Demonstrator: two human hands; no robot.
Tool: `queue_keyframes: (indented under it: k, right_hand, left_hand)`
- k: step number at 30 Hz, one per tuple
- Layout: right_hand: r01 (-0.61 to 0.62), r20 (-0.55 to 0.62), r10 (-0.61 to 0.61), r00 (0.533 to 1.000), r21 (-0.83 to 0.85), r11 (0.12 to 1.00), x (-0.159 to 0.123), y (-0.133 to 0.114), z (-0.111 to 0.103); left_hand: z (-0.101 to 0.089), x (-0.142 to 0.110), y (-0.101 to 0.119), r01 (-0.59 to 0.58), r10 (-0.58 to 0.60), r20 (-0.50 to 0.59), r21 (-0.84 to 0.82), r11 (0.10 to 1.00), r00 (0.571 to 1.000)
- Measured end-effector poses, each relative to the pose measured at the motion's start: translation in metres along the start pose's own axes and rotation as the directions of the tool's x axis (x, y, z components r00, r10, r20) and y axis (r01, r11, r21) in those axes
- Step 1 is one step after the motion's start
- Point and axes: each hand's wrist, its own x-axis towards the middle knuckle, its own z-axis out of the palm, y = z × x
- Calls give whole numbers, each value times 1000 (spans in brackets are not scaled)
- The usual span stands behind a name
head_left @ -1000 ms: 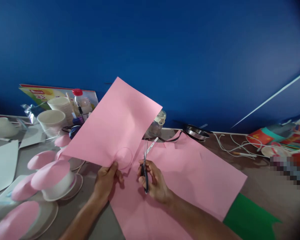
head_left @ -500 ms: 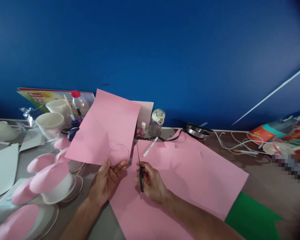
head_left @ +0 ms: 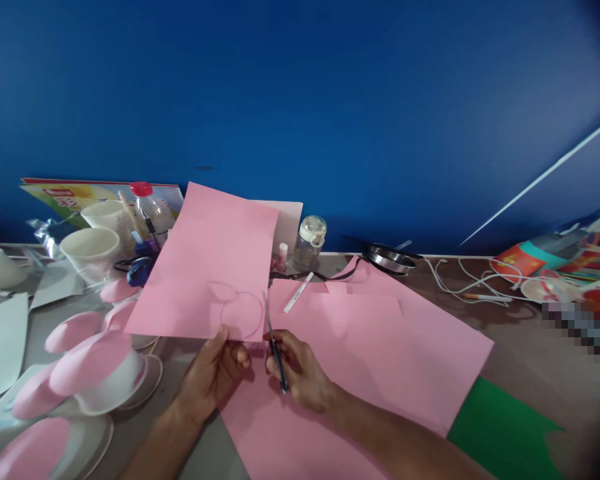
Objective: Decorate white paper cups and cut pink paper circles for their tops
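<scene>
My left hand (head_left: 214, 370) pinches the lower edge of a sheet of pink paper (head_left: 213, 253), thumb in front and fingers behind. The sheet is held up at a tilt, and a circle outline (head_left: 242, 315) is drawn near its lower right corner. Black-handled scissors (head_left: 277, 357) are gripped in my right hand (head_left: 300, 370). Their blades point up along the right edge of the sheet, close to the circle; whether they touch the paper I cannot tell. Beneath both hands lie larger pink sheets (head_left: 370, 373) on the table.
At left stand paper cups with pink tops (head_left: 93, 363), stacked white cups (head_left: 90, 247) and a red-capped bottle (head_left: 153, 207). Behind are a glass jar (head_left: 311, 241), a white marker (head_left: 299, 293) and a round metal tin (head_left: 390, 260). Green paper (head_left: 500, 433) and white cables (head_left: 460, 287) lie at right.
The held sheet's lower right corner has swung toward the scissors, showing the circle more fully. The scissors have tilted leftward, bringing their blades to the sheet's edge.
</scene>
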Motion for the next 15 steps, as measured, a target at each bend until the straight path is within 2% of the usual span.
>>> queue_keyframes:
  k: [3,5,9,15]
  right_hand:
    - [0,-12,1,1000,51,999,1,-5,1]
    - [13,-34,-11,999,66,998,1,-5,0]
    - [22,-89,-14,996,86,996,1,-2,-1]
    - [-36,-162,62,985,155,987,3,-8,2]
  left_hand:
    - [-1,2,-5,48,-46,-19,95,994,999]
    - [0,3,-6,44,-37,-60,119,992,998]
    - [7,2,-4,35,-21,-131,107,994,991]
    - [15,-1,1,-9,22,-228,58,998,973]
